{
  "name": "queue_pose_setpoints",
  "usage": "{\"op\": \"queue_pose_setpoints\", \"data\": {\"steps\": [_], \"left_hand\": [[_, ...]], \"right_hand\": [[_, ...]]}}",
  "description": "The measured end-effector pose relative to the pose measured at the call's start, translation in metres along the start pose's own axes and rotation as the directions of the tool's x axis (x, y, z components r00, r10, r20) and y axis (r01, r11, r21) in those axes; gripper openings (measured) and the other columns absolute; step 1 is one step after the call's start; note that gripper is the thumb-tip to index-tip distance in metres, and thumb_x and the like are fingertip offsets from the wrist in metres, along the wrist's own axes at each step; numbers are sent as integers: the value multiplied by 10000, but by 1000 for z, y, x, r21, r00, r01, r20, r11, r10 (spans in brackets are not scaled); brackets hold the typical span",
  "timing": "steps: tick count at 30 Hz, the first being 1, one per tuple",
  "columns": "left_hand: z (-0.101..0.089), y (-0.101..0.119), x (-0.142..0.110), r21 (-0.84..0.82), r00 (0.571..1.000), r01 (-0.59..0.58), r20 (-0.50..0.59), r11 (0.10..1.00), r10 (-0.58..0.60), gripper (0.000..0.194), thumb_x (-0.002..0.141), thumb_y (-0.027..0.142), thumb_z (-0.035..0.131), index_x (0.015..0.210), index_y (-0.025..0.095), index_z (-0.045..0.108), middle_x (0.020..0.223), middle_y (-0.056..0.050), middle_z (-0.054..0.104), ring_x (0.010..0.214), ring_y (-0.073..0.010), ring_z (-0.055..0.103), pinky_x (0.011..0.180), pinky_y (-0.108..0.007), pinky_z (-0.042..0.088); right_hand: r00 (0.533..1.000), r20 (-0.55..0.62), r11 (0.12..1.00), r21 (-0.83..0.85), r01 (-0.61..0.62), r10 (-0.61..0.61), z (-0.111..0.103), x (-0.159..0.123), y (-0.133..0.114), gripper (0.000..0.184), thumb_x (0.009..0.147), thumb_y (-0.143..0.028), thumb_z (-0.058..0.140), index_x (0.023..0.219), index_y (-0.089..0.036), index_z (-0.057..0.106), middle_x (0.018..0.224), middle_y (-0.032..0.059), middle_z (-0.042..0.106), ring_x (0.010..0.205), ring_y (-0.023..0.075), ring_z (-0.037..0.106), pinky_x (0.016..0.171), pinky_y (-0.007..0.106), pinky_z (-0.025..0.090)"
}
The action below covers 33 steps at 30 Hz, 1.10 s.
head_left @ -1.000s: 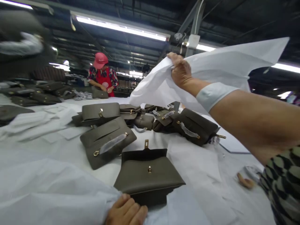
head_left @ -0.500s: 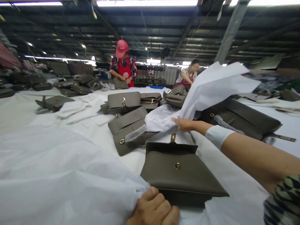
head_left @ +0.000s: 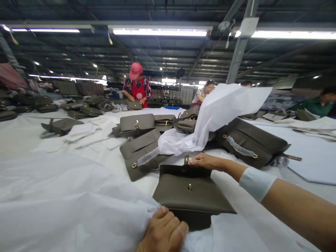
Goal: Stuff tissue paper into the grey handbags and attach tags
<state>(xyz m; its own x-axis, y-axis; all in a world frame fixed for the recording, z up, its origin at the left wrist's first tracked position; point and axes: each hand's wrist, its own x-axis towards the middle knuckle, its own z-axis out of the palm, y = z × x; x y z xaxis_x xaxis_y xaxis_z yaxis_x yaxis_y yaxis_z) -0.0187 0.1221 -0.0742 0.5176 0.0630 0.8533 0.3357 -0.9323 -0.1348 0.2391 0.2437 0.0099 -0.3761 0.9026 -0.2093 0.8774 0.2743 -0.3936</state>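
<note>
A dark olive handbag [head_left: 194, 196] lies in front of me with its flap [head_left: 173, 170] raised and a gold turn lock on its front. My right hand [head_left: 206, 161] pinches the flap's edge beside its gold clasp plate [head_left: 186, 159]. Nearer to me, my left hand [head_left: 164, 231] is closed in a fist on a large sheet of thin white paper [head_left: 105, 210], which spreads out to the left. Behind the flap, a crumpled white sheet [head_left: 217, 115] stands up over other bags.
More olive bags surround this one: one at left [head_left: 141, 150], one at right [head_left: 252, 141] with a plastic-wrapped handle, others stacked behind. White paper pieces [head_left: 86, 133] lie on the covered table. A co-worker in a red cap [head_left: 135, 85] handles a bag across it; other people are farther right.
My right hand has left the crumpled white sheet and come down onto the bag's flap by the clasp plate. The left hand keeps its grip on the paper. My view has tilted up.
</note>
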Motion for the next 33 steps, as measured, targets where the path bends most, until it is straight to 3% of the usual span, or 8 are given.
{"op": "queue_pose_setpoints", "data": {"steps": [4,7,10,16,21,24,28,33], "left_hand": [[-3,-1,-3,-40,999,24,38,999,-23,314,945,72,245,876,114,549,560,-7,508,502,-141,438,559,-324,268],[-6,1,-7,-60,997,36,75,998,-31,379,977,230,194,933,107,549,621,-47,552,551,-175,484,585,-345,299],[-11,2,-10,-52,997,55,66,997,-52,419,965,328,201,998,92,546,674,-85,582,593,-205,519,602,-365,323],[-22,4,-12,25,997,66,31,997,-67,404,956,349,249,1064,80,530,744,-112,622,646,-219,554,624,-372,335],[-24,10,-12,67,995,42,84,997,-48,379,943,326,262,1040,83,537,728,-107,613,634,-223,546,629,-380,340],[-30,17,-12,92,994,26,99,995,-35,397,943,342,257,1027,81,543,719,-107,608,627,-226,551,619,-379,348],[-51,25,-12,90,984,11,174,996,-27,430,961,345,218,1032,84,552,748,-112,616,665,-221,570,672,-397,398],[-73,22,-8,106,976,-8,219,994,-16,355,937,249,260,1058,87,552,872,-149,637,823,-254,593,743,-420,442]], "right_hand": [[985,22,985,10,170,-170,9,-28,-20,494,885,-580,430,1062,-168,638,1013,80,662,899,220,600,764,292,454],[978,-137,952,-284,115,-159,32,-46,-28,501,828,-411,574,1259,-156,545,1227,144,591,1099,303,542,944,399,410],[940,-273,894,-443,66,-204,55,-60,-35,477,842,-234,523,1307,-128,503,1300,177,535,1161,310,497,996,445,369],[993,-117,971,-234,-43,16,58,-62,-40,451,899,-481,453,1185,-166,602,1195,162,594,1144,309,512,915,408,408],[998,61,997,-79,-12,16,43,-43,-25,604,795,-669,502,1016,-141,698,1013,126,673,900,256,619,736,317,456],[997,74,999,32,0,-3,40,-45,-19,475,757,-583,592,914,-155,723,864,62,695,772,203,622,640,266,441],[999,-36,993,119,12,-8,47,-66,-18,364,749,-368,632,1058,-182,678,987,21,694,867,174,620,696,226,447],[987,-128,995,41,-89,93,59,-84,-34,276,653,-277,695,908,-179,657,902,41,688,791,195,622,606,244,410]]}}
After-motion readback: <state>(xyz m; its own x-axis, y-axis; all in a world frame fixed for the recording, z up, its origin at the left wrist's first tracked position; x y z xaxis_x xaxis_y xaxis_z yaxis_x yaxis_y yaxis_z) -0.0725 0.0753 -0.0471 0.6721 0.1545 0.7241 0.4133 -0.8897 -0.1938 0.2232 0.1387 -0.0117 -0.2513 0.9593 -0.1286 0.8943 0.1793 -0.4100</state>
